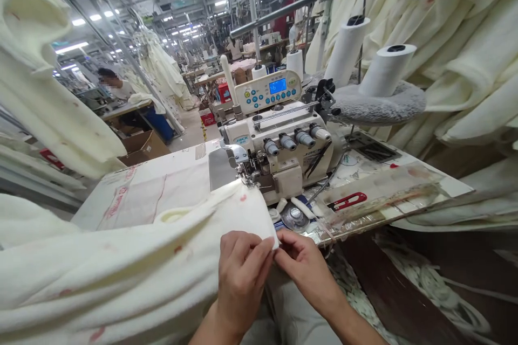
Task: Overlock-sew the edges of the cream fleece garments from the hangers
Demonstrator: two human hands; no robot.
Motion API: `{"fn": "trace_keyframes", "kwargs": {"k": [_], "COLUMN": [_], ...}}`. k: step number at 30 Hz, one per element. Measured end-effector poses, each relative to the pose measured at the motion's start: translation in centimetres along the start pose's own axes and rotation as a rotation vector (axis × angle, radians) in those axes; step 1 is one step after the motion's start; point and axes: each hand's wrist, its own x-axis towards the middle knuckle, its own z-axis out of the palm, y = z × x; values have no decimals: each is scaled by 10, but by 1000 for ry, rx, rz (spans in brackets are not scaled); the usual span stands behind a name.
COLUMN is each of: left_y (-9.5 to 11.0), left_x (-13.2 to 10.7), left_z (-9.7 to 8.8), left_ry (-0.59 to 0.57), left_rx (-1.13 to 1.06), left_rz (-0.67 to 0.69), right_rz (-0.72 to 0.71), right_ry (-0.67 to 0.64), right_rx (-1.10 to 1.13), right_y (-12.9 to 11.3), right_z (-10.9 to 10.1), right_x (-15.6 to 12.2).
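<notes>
A thick cream fleece fabric [133, 264] lies across the sewing table and over my lap, its edge running up to the presser foot [247, 170] of a white overlock machine [279, 151]. My left hand [243, 275] is closed, fingers pinching the near corner of the fabric. My right hand [303, 264] pinches the same corner from the right side, right at the table's front edge. Both hands touch each other over the fabric corner.
White thread cones [386, 70] stand on a grey pad behind the machine. A red-handled tool [347, 201] lies under clear plastic on the table's right. Cream fabric hangs at left and right. Another person [117, 86] sits at a far table.
</notes>
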Motion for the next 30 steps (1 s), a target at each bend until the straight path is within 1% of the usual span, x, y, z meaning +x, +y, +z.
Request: {"fn": "trace_keyframes", "kwargs": {"k": [4, 5, 6, 7, 8, 9, 11, 12, 13, 14, 15, 16, 18, 20, 22, 24, 25, 30], "left_y": [-4, -6, -7, -9, -9, -8, -3, 0, 2, 3, 3, -1, -16, -39, -64, -82, -88, -106], "left_x": [-9, -9, -9, -8, -7, -4, 1, 4, 7, 11, 15, 21, 34, 49, 63, 72, 74, 81], "left_z": [-4, -5, -7, -8, -10, -10, -11, -11, -12, -13, -14, -15, -17, -15, -9, 0, 3, 15], "left_ry": [14, 15, 20, 29, 40, 50, 61, 61, 54, 32, 3, -31, -104, -170, -268, -351, -369, -335], "left_rx": [131, 170, 200, 219, 226, 221, 190, 169, 140, 102, 62, 31, 43, 154, 241, 242, 229, 239], "left_rz": [101, 135, 162, 179, 187, 188, 193, 202, 204, 193, 159, 102, -67, -245, -368, -413, -421, -442], "right_rz": [129, 147, 132, 72, -39, -192, -549, -708, -825, -898, -934, -948, -956, -974, -988, -983, -977, -983], "right_ry": [-77, -97, -102, -81, -36, 27, 148, 179, 178, 165, 151, 143, 136, 137, 135, 135, 138, 164], "right_rx": [119, 118, 75, -18, -152, -309, -597, -692, -750, -779, -792, -793, -786, -785, -794, -806, -809, -820], "right_y": [-1, -1, -1, -1, -1, -2, -4, -5, -6, -7, -7, -7, -6, -3, -1, 1, 1, -2], "right_z": [-6, -8, -10, -13, -15, -18, -23, -25, -26, -26, -26, -26, -25, -26, -27, -28, -28, -27], "right_x": [-7, -8, -9, -9, -8, -7, -2, 1, 4, 6, 8, 9, 9, 8, 9, 12, 15, 33]}}
